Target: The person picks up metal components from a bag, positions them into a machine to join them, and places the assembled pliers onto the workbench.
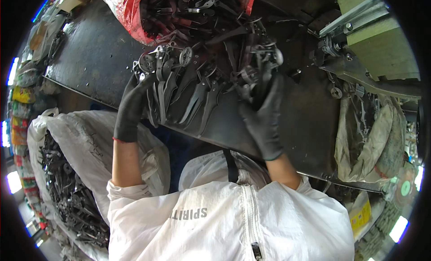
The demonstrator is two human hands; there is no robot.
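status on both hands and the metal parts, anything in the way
Left hand closed on dark metal parts. Right hand at another cluster, blurred, grip unclear. Open red-and-white sack of parts crowds the far side.

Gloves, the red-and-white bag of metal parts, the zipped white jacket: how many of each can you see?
Dark gloves: 2, on left hand and right hand
Red-and-white bag of metal parts: 1
White jacket: 1
Total: 4
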